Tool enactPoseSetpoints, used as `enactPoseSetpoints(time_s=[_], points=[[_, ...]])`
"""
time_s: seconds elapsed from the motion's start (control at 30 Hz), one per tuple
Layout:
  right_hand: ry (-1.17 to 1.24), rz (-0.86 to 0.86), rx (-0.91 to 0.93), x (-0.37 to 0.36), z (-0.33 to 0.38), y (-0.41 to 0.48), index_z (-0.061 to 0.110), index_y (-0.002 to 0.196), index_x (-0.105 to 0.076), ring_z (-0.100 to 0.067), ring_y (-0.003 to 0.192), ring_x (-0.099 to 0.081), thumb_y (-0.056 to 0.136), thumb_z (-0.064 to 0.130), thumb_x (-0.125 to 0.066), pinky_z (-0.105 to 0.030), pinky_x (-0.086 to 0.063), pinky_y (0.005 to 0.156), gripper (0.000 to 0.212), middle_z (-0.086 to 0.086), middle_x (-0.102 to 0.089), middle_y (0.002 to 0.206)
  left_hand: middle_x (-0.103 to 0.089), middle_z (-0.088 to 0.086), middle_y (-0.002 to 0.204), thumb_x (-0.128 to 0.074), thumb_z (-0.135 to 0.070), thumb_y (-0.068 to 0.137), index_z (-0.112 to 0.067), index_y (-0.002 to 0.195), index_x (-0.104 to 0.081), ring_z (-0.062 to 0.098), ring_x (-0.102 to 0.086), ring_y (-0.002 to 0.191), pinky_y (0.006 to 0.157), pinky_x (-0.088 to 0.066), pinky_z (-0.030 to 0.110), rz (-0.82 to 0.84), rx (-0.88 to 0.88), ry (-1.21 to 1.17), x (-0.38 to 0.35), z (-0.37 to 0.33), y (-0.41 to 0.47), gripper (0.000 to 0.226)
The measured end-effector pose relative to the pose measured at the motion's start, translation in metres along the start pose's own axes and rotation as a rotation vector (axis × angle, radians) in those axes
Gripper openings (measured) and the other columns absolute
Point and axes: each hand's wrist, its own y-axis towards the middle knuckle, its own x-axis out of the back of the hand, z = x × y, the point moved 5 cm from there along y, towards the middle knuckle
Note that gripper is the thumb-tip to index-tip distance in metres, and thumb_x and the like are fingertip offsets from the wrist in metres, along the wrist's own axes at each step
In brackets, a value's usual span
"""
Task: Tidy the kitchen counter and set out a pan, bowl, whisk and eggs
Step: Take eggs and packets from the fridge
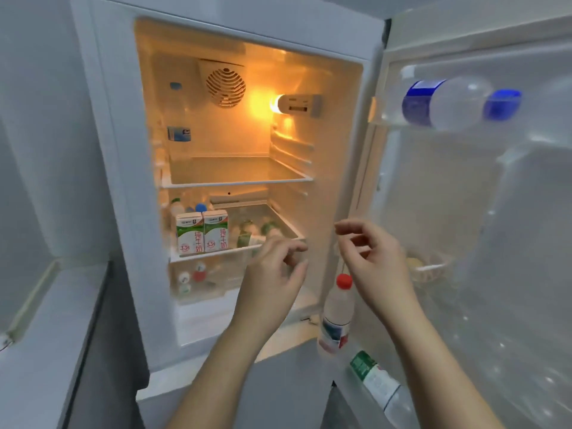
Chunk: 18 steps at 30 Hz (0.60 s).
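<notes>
The eggs (413,262) were seen in the door rack (433,267) just right of the right hand (374,258), the left hand (275,270) farther off, both loosely curled and empty.

Pale egg (414,262), blurred, resting in white rack (434,268), on open fridge door (448,187)

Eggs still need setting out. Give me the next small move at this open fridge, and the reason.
Probably reach the right hand to the door rack just beside it: a pale round thing there may be an egg, though blur leaves doubt. Both it and the left hand hold nothing, so either is free.
</notes>
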Motion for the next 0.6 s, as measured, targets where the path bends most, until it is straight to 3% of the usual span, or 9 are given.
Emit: enactPoseSetpoints(time_s=[0.13, 0.4, 0.6], points=[[-0.279, -0.148, -0.024, 0.027, -0.017, 0.026, 0.025, 0.097, -0.067, 0.002, 0.081, -0.059, 0.089, 0.01, -0.059, -0.01, -0.046, 0.069, 0.018, 0.014, -0.065, 0.088, -0.058, -0.015, 0.095, -0.064, -0.014, 0.087, -0.022, 0.099, -0.066, -0.001, -0.054, 0.084, 0.071, -0.041, 0.009, 0.132, -0.154, -0.076, -0.051, -0.006, 0.06, 0.014], [-0.742, -0.04, -0.399, 0.049, -0.072, 0.05, 0.021, 0.089, -0.068, -0.015, 0.079, -0.062, 0.08, 0.014, -0.06, -0.03, -0.05, 0.072, 0.013, 0.008, -0.065, 0.077, -0.061, -0.01, 0.09, -0.061, -0.016, 0.087, -0.019, 0.097, -0.068, 0.004, -0.054, 0.08, 0.071, -0.037, 0.006, 0.551, -0.43, -0.111, -0.151, -0.015, 0.129, 0.012], [-0.984, 0.051, -0.489, 0.051, -0.088, 0.049, 0.023, 0.099, -0.068, -0.02, 0.094, -0.063, 0.082, 0.021, -0.06, -0.031, -0.049, 0.079, 0.019, 0.0, -0.069, 0.097, -0.063, -0.006, 0.1, -0.058, -0.024, 0.086, -0.023, 0.103, -0.066, 0.012, -0.059, 0.091, 0.085, -0.049, 0.034, 0.84, -0.526, -0.079, -0.2, -0.006, 0.135, 0.019]])
